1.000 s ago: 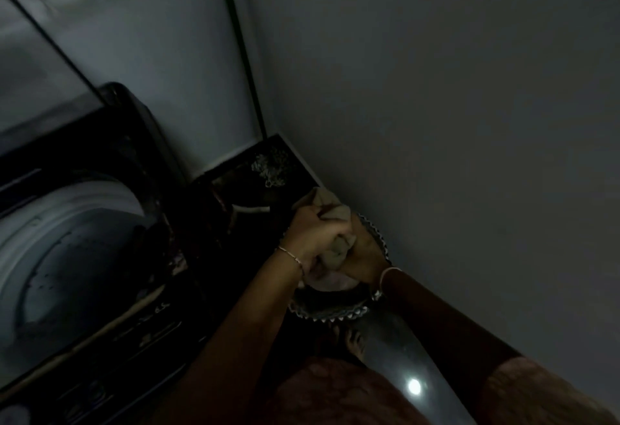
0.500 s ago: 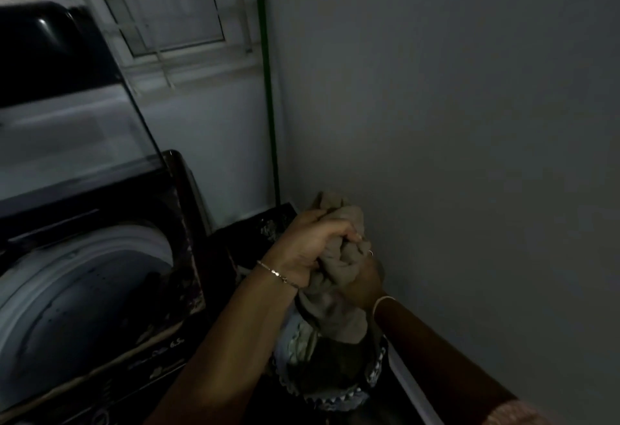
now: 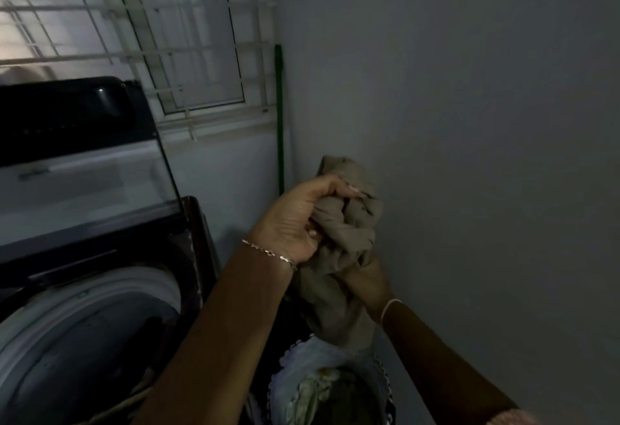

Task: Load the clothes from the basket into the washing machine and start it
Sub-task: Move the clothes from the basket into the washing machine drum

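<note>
A bunched beige-grey garment [image 3: 342, 250] hangs in the air, held by both hands. My left hand [image 3: 295, 220] grips its upper part, fingers curled into the cloth. My right hand [image 3: 365, 280] grips it lower down and is partly hidden behind the fabric. Directly below stands the basket [image 3: 384, 377] with a pale scalloped rim, holding several more clothes [image 3: 312, 394]. At the left is the top-loading washing machine [image 3: 100, 324], its round drum opening exposed and its dark glass lid [image 3: 84, 169] raised upright.
A grey wall [image 3: 469, 156] runs close along the right. A barred window [image 3: 151, 48] is at the back, and a green pole [image 3: 279, 116] leans in the corner. The room is dim.
Both hands have lifted the garment up out of the basket, from rim level to well above it. The view has tilted upward, bringing the window and raised lid into sight.
</note>
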